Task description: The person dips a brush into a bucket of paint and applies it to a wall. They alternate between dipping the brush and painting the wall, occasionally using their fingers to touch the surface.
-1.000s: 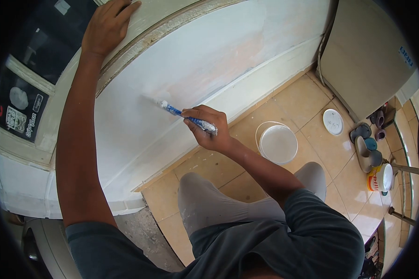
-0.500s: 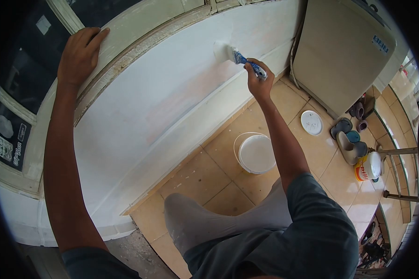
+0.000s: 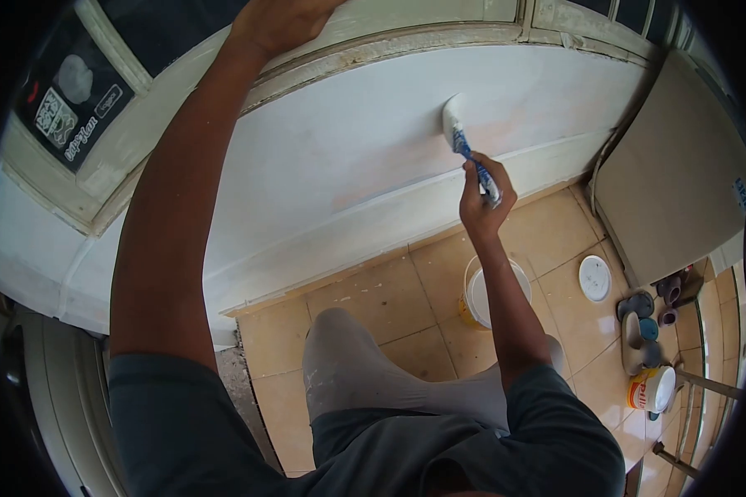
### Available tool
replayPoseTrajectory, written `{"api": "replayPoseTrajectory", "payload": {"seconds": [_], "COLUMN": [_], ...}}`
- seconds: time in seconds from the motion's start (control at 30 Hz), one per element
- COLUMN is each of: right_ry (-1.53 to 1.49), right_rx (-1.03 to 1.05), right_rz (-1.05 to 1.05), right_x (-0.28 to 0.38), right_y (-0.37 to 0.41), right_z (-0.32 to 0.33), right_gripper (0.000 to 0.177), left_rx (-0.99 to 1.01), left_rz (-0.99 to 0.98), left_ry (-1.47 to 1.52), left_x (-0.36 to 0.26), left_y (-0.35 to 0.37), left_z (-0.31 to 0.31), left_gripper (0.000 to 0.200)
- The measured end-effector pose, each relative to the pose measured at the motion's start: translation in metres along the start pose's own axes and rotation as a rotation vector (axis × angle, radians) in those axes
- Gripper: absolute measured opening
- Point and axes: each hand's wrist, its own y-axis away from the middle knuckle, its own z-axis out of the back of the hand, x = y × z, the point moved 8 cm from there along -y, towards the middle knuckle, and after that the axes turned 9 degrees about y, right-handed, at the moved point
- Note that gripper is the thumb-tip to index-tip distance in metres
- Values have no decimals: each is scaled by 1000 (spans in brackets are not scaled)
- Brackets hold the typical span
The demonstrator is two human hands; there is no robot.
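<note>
Presently recorded: right hand [image 3: 482, 203] closed around the blue handle of a paintbrush [image 3: 470, 157], whose bristles pressed against the white wall [image 3: 348, 157]. Left hand [image 3: 282, 21] lay flat and open on the window frame [image 3: 406, 37] above. A paint bucket [image 3: 475, 300] stood on the tiled floor [image 3: 373, 298] beneath the right forearm.

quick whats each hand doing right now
Left hand: open, resting on the window frame.
Right hand: closed around the paintbrush, bristles on the white wall.

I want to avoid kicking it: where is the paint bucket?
In the head view, the paint bucket stands on the floor right of centre, below the right hand, partly hidden by that forearm.
</note>
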Motion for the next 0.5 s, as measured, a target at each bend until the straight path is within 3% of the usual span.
{"api": "replayPoseTrajectory", "payload": {"seconds": [0.07,0.27,0.5], "right_ry": [-119,-455,-379], "right_rx": [171,364,264], "right_rz": [49,-2,36], "right_x": [42,117,91], "right_y": [26,42,1], "right_z": [-17,-58,-68], "right_gripper": [13,16,12], "left_rx": [6,17,-1], "left_rz": [10,8,24], "left_ry": [-3,-14,3], "left_x": [2,3,1], "left_y": [2,3,1], "left_z": [-4,-2,0], "left_gripper": [28,26,25]}}
